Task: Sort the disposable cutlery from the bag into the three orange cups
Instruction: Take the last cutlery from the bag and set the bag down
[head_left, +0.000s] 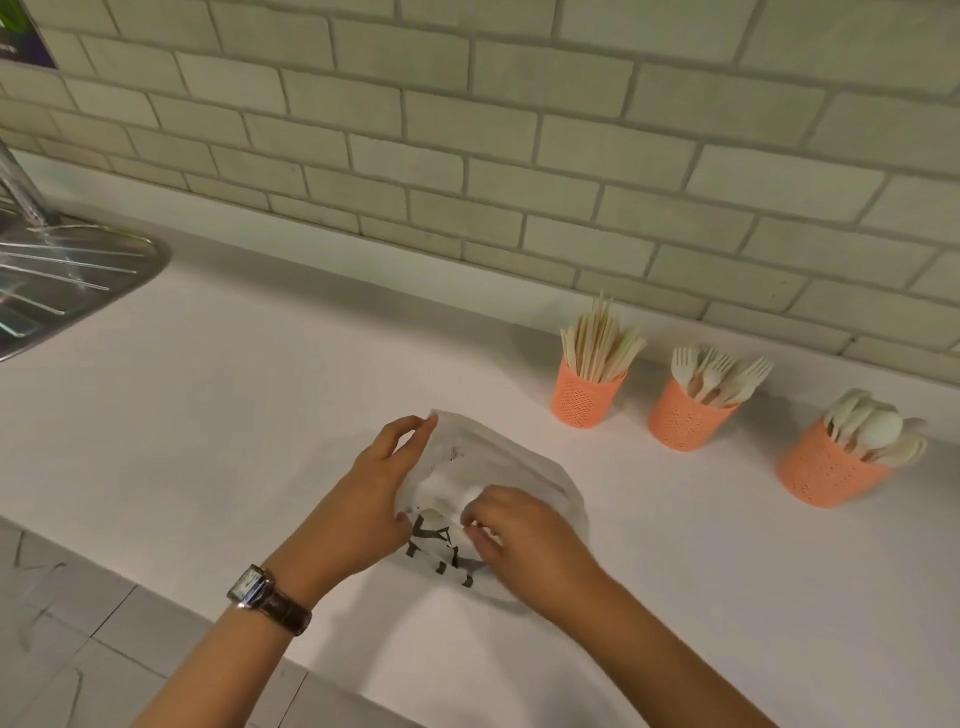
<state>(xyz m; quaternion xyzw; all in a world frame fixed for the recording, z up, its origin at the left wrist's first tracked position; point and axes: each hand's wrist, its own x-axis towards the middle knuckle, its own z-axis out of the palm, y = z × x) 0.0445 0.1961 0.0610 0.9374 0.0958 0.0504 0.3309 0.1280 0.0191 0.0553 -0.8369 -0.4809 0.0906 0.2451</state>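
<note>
Bag: white film bag (524, 467) with black print, lying on the counter (234, 395) at 6 o'clock of the view, mouth toward the person.
Left hand: left hand (374, 493) has thumb and fingers clamped on the bag's rim at its 11 o'clock corner, holding the mouth up.
Right hand: right hand (524, 535) is at the mouth, fingers curled close together, tips pinching a pale piece (441, 491). It may be a spoon, but it is too blurred to be sure.
Step in hand: judged to be drawing one piece out of the bag.
Doing it well: keep the rim lifted so the film does not drag. Take a single piece and confirm its kind once it is clear. Set it handle-down in the matching cup.
Risk: the cups look crowded, so a careless drop could knock pieces out.
Stick cup: orange mesh stick cup (587, 400) at 1 o'clock from the bag, packed with upright flat sticks (597, 343), probably knives.
Fork cup: fork cup (685, 418) at 2 o'clock, just apart from the first, holding forks (727, 371) with tines up.
Spoon cup: spoon cup (823, 467) at 3 o'clock, well apart from the bag, holding spoons (878, 431) with bowls up.
Progress: likely late in the task, with the cups well filled and the bag nearly flat.
Surroundings: steel sink drainer (67, 270) at 10 o'clock. Tiled wall (519, 156) at 12. Wristwatch (260, 592) on the left wrist.
</note>
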